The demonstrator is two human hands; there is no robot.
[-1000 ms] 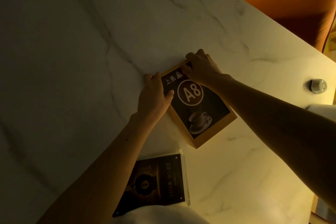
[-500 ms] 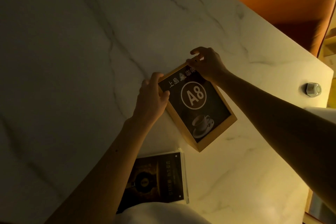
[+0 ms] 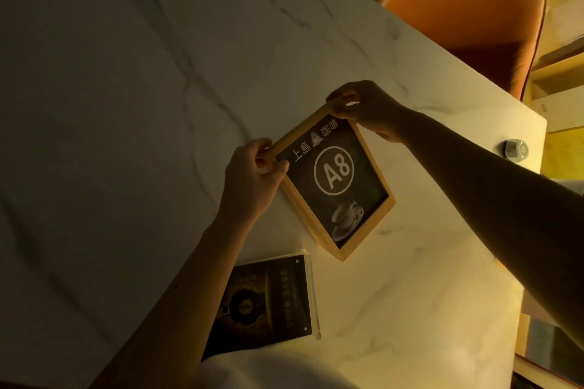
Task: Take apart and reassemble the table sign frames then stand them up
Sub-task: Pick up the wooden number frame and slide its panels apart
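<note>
A wooden table sign frame point(image 3: 363, 235) with a dark card reading "A8" above a coffee cup picture is tilted up off the white marble table point(image 3: 126, 104). Its near corner is close to the tabletop. My left hand point(image 3: 252, 180) pinches the frame's top left corner. My right hand point(image 3: 368, 107) pinches the top right corner. A second sign, a clear acrylic frame point(image 3: 278, 297) holding a dark card, lies flat on the table near me, partly covered by my left forearm.
An orange chair point(image 3: 467, 19) stands beyond the table's far right edge. A small round metallic object point(image 3: 515, 150) sits near the right edge. Pale cloth point(image 3: 268, 369) shows at the bottom of the view.
Both hands have shifted from resting over the wooden frame's top to pinching its two upper corners. The frame's top edge has risen off the table.
</note>
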